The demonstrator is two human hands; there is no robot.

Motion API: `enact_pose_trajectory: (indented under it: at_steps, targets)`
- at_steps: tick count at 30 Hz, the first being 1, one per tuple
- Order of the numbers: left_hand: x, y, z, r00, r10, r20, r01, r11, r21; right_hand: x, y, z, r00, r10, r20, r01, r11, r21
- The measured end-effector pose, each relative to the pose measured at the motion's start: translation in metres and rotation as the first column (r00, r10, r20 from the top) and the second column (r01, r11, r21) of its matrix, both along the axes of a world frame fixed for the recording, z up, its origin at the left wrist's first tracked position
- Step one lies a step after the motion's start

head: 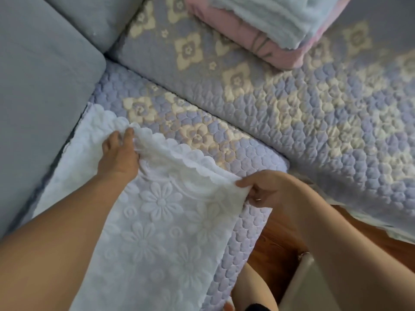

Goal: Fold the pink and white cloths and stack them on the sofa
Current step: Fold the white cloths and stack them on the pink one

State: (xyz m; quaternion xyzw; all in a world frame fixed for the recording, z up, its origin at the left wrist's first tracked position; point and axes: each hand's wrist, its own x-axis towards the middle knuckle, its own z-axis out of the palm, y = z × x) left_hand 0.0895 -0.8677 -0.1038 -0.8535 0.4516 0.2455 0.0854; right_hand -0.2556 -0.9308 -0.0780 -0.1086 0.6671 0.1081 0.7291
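Observation:
A white cloth [161,216] with embossed flowers and a scalloped edge lies spread over the near sofa seat [247,153]. My left hand [119,153] pinches its far scalloped edge, with the fabric bunched under the fingers. My right hand [262,189] grips the cloth's right corner, lifted a little off the seat. At the back, a folded pink cloth [242,34] rests on the far seat with a folded pale blue-white towel [276,14] on top of it.
The sofa wears a quilted lilac cover with cream flowers [314,104]. Grey back cushions [40,86] rise at the left. Wooden floor [283,239] shows at the lower right, beside my knee [253,288] and a pale object [301,281].

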Motion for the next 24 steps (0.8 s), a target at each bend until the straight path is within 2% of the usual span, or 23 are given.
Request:
enact_pose_trajectory:
  at_steps: [4, 7, 9, 10, 11, 12, 13, 15, 16, 17, 18, 19, 20, 21, 22, 23, 24]
  targets:
    - [0.002, -0.001, 0.001, 1.0, -0.009, -0.017, 0.01, 1.0, 0.012, -0.008, -0.017, 0.005, 0.999, -0.032, 0.021, 0.03, 0.995, 0.091]
    - [0.005, 0.0, 0.001, 0.999, -0.017, -0.031, 0.017, 1.0, 0.0, -0.007, -0.017, 0.004, 0.981, -0.196, -0.01, 0.196, 0.98, 0.041]
    - [0.007, 0.001, 0.0, 0.999, -0.024, -0.032, 0.024, 1.0, -0.017, 0.001, -0.013, 0.002, 0.982, -0.178, -0.069, 0.177, 0.984, -0.018]
    - [0.007, 0.002, -0.001, 0.999, -0.024, -0.032, 0.023, 0.999, -0.024, 0.007, -0.011, 0.0, 0.985, -0.075, -0.154, 0.062, 0.994, -0.086]
    - [0.007, 0.003, -0.002, 0.999, -0.022, -0.033, 0.022, 0.999, -0.028, 0.011, -0.01, -0.004, 0.954, 0.097, -0.284, -0.152, 0.972, -0.178]
    - [0.006, 0.005, -0.003, 0.999, -0.021, -0.035, 0.02, 0.999, -0.028, 0.015, -0.009, -0.007, 0.867, 0.277, -0.413, -0.402, 0.88, -0.253]
    - [0.006, 0.005, -0.003, 0.999, -0.018, -0.038, 0.017, 0.999, -0.026, 0.019, -0.008, -0.006, 0.747, 0.41, -0.523, -0.605, 0.745, -0.281]
    - [0.007, 0.005, -0.004, 0.999, -0.011, -0.044, 0.01, 1.0, -0.027, 0.026, -0.011, -0.005, 0.61, 0.496, -0.617, -0.765, 0.572, -0.296]
    - [0.008, 0.005, -0.004, 0.999, -0.011, -0.047, 0.01, 1.0, -0.026, 0.029, -0.013, -0.005, 0.606, 0.499, -0.62, -0.771, 0.559, -0.305]
    - [0.008, 0.004, -0.003, 0.999, -0.015, -0.052, 0.014, 1.0, -0.024, 0.03, -0.019, -0.006, 0.64, 0.477, -0.602, -0.74, 0.593, -0.317]
    - [0.009, 0.002, -0.002, 0.998, -0.021, -0.054, 0.02, 1.0, -0.016, 0.028, -0.025, -0.002, 0.719, 0.411, -0.56, -0.647, 0.691, -0.323]
    - [0.01, 0.0, -0.001, 0.998, -0.027, -0.052, 0.027, 1.0, 0.0, 0.023, -0.029, 0.0, 0.755, 0.374, -0.539, -0.591, 0.744, -0.312]
    - [0.011, -0.003, 0.001, 0.998, -0.036, -0.047, 0.037, 0.999, 0.026, 0.017, -0.033, 0.002, 0.731, 0.381, -0.566, -0.609, 0.738, -0.29]
    - [0.013, -0.006, 0.003, 0.998, -0.049, -0.043, 0.052, 0.997, 0.06, 0.007, -0.033, 0.0, 0.655, 0.359, -0.665, -0.666, 0.691, -0.282]
    - [0.016, -0.011, 0.004, 0.997, -0.072, -0.04, 0.075, 0.993, 0.092, -0.002, -0.029, -0.001, 0.6, 0.229, -0.766, -0.694, 0.626, -0.356]
    - [0.02, -0.019, 0.007, 0.995, -0.099, -0.031, 0.102, 0.988, 0.118, -0.007, -0.02, 0.001, 0.623, 0.066, -0.779, -0.669, 0.56, -0.489]
    - [0.025, -0.028, 0.01, 0.992, -0.124, -0.011, 0.125, 0.983, 0.133, -0.005, -0.008, 0.004, 0.7, -0.014, -0.714, -0.63, 0.458, -0.627]
